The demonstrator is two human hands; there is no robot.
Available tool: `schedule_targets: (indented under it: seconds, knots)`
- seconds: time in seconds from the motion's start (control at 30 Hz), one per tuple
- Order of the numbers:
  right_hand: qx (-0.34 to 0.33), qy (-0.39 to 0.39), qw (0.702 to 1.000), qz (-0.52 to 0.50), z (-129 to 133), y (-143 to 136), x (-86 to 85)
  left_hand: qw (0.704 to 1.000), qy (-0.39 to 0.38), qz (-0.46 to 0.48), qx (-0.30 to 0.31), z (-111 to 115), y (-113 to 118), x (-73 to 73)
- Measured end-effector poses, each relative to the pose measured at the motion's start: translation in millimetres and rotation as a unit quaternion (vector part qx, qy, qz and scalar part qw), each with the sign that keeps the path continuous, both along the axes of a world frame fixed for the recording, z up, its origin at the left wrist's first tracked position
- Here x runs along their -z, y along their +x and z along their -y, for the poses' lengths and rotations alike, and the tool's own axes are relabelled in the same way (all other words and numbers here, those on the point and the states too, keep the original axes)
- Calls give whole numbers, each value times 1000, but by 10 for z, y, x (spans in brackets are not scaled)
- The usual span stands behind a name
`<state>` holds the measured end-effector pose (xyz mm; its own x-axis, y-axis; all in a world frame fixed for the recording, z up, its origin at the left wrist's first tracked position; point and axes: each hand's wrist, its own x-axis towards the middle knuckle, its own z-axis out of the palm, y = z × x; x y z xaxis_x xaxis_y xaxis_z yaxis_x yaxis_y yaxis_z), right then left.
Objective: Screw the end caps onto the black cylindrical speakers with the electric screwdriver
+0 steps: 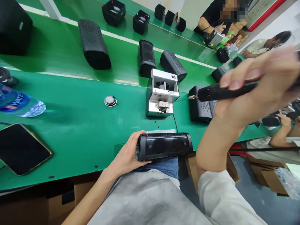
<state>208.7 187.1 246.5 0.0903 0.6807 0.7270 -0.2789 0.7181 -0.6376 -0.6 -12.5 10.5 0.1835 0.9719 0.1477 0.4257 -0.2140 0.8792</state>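
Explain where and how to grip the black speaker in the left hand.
Probably the left end of the black speaker, coming from the left and spanning its narrow width, as the left hand does: its long body lies crosswise.

Speaker [165, 147] before machine [161, 96], phone [23, 148] leftward

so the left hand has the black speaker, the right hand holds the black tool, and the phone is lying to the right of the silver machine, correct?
Not quite: the head view shows the phone lying to the left of the silver machine. The left hand does have the black speaker, and the right hand does hold the black tool.
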Motion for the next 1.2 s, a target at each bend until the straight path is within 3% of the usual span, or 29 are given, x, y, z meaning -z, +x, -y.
schedule_targets:
  seconds: [0.1, 0.2, 0.43, 0.63, 0.73, 0.83, 1.07, 1.2]
  knots:
    - [55, 82, 995, -11, 49, -357, 185, 1000, 1, 0, -6, -1, -1, -1]
    - [60, 27, 996, 54, -11, -513, 352, 1000, 9, 1, -6, -1, -1, 8]
    - [66, -24, 994, 85, -86, -511, 449, 1000, 5, 3, -8, 5, 8, 20]
    - [37, -103, 988, 110, -270, -503, 585, 1000, 1, -4, 1, 0, 11, -9]
    - [16, -106, 986, 125, -287, -493, 657, 1000, 3, -10, 3, -5, 7, -11]
    - [18, -84, 989, 117, -124, -441, 582, 1000, 10, -9, 4, -9, 5, -9]
    - [27, -40, 996, 71, 359, -266, 176, 1000, 0, 2, 2, -18, 9, -51]
    - [22, -79, 995, 57, 551, -259, 19, 1000, -3, 4, 1, -10, 9, -48]
